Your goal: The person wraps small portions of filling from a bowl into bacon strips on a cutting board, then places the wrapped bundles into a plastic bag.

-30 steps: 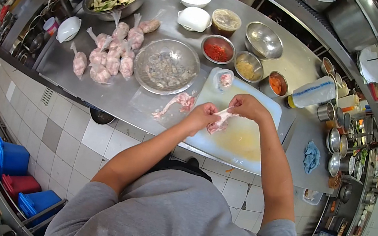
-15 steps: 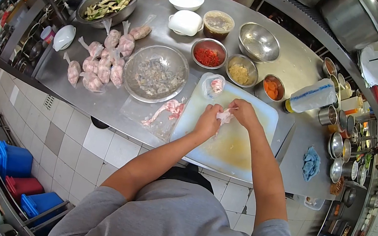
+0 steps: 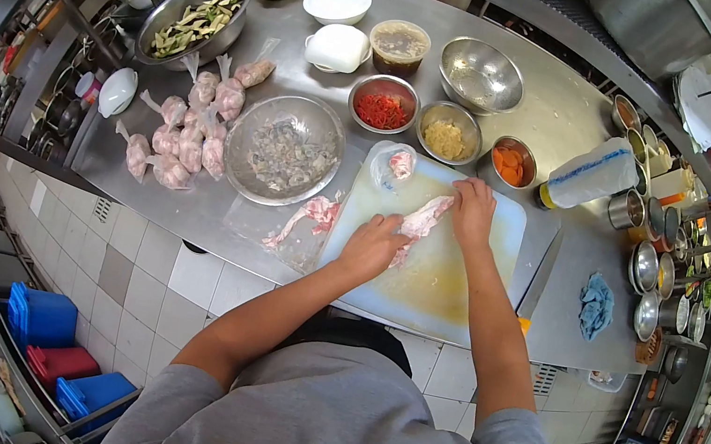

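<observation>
Fingers of the left hand (image 3: 376, 243) are bent and fairly close together, the thumb reaching toward the near part of a piece of raw meat (image 3: 425, 217); those of the right hand (image 3: 473, 212) are curled downward at its far end. Whether either set pinches the meat, I cannot tell.

Largest is the steel counter (image 3: 577, 99), which carries the white cutting board (image 3: 468, 285). Left of the board stands a wide metal bowl (image 3: 323, 124) of greyish pieces. Right of the board lies a long knife (image 3: 542, 272) with a yellow handle, apart from both hands. The raw meat rests on the board around its middle, slanting between the hands. Another strip of meat (image 3: 317, 212) lies just left of the board. Smallest, a little plastic bag (image 3: 400, 165) with pink contents sits at the board's far left corner.

By my reading, the step in hand is laying out or straightening the meat on the board. The next move seems to call for a steady fingertip hold, since raw meat is likely slippery.
</observation>
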Motion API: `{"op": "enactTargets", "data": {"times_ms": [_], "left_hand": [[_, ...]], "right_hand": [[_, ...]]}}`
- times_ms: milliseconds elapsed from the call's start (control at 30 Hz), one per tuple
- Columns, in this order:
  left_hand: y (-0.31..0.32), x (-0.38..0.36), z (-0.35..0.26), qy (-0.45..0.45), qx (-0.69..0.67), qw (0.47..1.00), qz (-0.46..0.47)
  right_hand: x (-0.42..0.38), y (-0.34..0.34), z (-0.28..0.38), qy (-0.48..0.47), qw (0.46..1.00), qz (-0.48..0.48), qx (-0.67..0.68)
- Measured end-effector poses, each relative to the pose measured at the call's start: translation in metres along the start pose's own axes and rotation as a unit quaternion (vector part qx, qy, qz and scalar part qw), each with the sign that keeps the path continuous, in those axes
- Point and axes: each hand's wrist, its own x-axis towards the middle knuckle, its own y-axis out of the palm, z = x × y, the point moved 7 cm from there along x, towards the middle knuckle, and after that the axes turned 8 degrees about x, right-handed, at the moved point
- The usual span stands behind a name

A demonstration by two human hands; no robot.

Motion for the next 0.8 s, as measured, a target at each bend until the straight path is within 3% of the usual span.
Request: {"op": "enactTargets", "data": {"times_ms": [67,133,200,267,500,600,700,800], "left_hand": [[-0.008,-0.012,-0.004,0.032,0.017,0.999,-0.008],[-0.010,-0.020,0.000,0.033,-0.002,0.999,0.002],[-0.010,-0.028,0.008,0.038,-0.021,0.999,0.014],[-0.016,-0.037,0.023,0.042,-0.135,0.989,-0.036],[-0.045,-0.081,0.058,-0.015,-0.207,0.974,-0.086],[-0.055,-0.102,0.074,-0.021,-0.251,0.963,-0.097],[-0.062,-0.124,0.098,-0.100,-0.319,0.938,-0.094],[-0.080,-0.150,0.140,-0.192,-0.270,0.933,-0.143]], "right_hand": [[-0.027,0.006,0.019,-0.065,0.998,-0.006,0.009],[-0.064,0.028,0.044,-0.114,0.983,0.114,-0.083],[-0.097,0.035,0.069,-0.105,0.976,0.183,-0.060],[-0.121,0.034,0.087,-0.112,0.973,0.194,-0.058],[-0.176,0.035,0.140,-0.136,0.950,0.281,-0.016],[-0.175,0.029,0.145,-0.124,0.956,0.263,0.027],[-0.165,0.027,0.139,-0.087,0.978,0.190,-0.010],[-0.173,0.037,0.148,-0.102,0.970,0.219,0.005]]}}
